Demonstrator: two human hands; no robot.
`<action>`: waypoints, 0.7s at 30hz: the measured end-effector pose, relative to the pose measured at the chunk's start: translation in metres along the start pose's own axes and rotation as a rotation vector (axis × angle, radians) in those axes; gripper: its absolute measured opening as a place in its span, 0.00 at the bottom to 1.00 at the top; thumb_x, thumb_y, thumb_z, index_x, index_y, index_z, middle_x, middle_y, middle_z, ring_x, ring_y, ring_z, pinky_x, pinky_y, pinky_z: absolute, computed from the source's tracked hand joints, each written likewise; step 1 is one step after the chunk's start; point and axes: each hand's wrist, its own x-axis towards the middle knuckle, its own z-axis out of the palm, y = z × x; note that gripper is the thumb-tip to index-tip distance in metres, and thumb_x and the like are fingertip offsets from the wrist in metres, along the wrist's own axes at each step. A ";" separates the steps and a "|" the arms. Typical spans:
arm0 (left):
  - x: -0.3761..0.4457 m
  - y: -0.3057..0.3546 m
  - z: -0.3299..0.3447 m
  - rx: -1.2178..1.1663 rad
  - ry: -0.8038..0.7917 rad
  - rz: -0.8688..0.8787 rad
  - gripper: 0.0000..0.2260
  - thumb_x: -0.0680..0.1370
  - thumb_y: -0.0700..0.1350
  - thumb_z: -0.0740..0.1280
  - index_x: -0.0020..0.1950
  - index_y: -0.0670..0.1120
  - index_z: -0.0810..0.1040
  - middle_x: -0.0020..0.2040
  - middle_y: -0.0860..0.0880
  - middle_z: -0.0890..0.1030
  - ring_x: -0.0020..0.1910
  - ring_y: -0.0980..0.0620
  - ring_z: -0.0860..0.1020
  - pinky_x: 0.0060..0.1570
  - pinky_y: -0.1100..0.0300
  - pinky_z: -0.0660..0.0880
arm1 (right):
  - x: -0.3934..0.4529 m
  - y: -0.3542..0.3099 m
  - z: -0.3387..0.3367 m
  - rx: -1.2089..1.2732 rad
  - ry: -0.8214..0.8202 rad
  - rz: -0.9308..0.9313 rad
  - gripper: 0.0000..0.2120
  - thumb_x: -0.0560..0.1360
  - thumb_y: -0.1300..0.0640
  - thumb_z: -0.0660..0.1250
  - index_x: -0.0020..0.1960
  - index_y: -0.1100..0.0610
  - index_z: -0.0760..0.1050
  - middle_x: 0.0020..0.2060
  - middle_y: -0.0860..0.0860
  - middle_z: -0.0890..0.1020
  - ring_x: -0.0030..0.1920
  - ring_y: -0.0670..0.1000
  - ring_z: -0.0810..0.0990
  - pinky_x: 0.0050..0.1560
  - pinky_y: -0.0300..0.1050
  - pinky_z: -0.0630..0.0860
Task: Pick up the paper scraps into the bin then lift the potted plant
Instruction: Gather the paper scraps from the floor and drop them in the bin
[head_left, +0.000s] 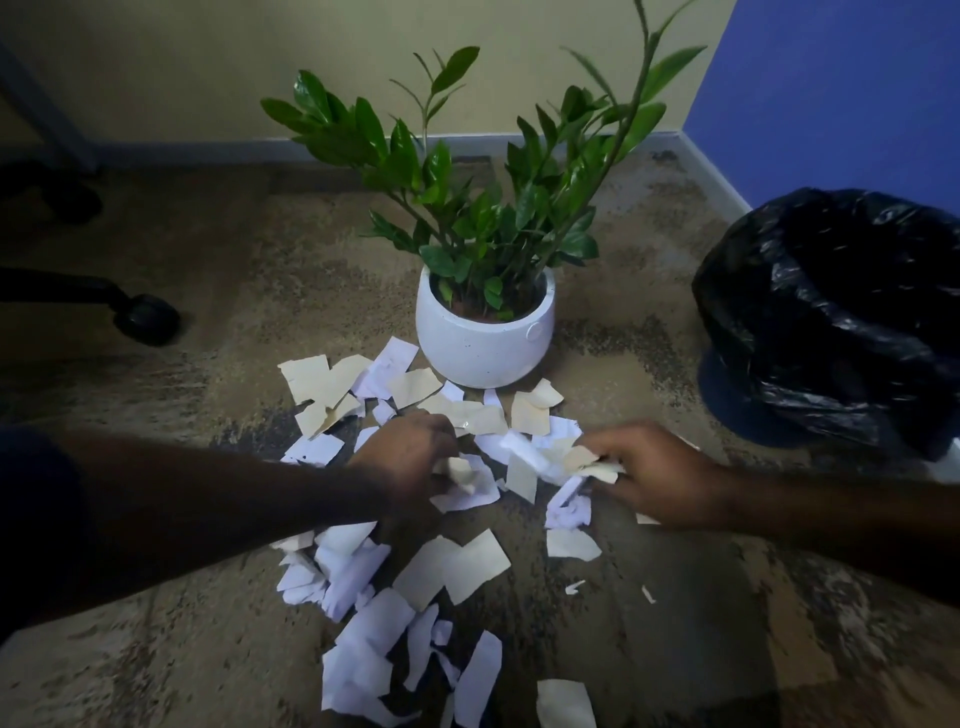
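Torn paper scraps (452, 569) litter floor before upright potted plant (485, 332).

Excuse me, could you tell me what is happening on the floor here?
A person is gathering torn paper scraps from the floor. The left hand and right hand each grip a few pieces. Many scraps still lie scattered in front of the white potted plant, which stands untouched. The bin, lined with a black bag, waits at the right.

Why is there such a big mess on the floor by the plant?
Torn paper scraps in white and cream lie scattered over the floor in front of the white pot. The left hand and right hand each grip some, and the bin waits on the right. The potted plant stands upright.
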 end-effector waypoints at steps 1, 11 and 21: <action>0.001 0.000 -0.001 -0.013 0.009 -0.013 0.09 0.71 0.49 0.74 0.50 0.50 0.82 0.50 0.53 0.80 0.49 0.52 0.77 0.42 0.61 0.69 | -0.001 0.002 -0.009 0.029 0.044 0.035 0.02 0.72 0.60 0.72 0.42 0.59 0.81 0.35 0.48 0.82 0.36 0.40 0.77 0.37 0.39 0.72; 0.020 0.011 -0.024 -0.125 0.020 -0.217 0.17 0.71 0.51 0.73 0.32 0.57 0.66 0.31 0.60 0.72 0.33 0.60 0.71 0.29 0.65 0.61 | 0.001 0.020 -0.098 0.617 0.455 0.347 0.12 0.70 0.66 0.73 0.53 0.68 0.79 0.42 0.61 0.84 0.33 0.57 0.78 0.28 0.43 0.76; 0.072 0.058 -0.055 -0.372 0.226 -0.229 0.13 0.68 0.54 0.77 0.34 0.51 0.74 0.31 0.53 0.78 0.34 0.52 0.75 0.33 0.55 0.70 | -0.013 0.042 -0.190 0.764 0.803 0.342 0.15 0.72 0.67 0.70 0.58 0.63 0.77 0.48 0.58 0.83 0.36 0.54 0.79 0.28 0.41 0.78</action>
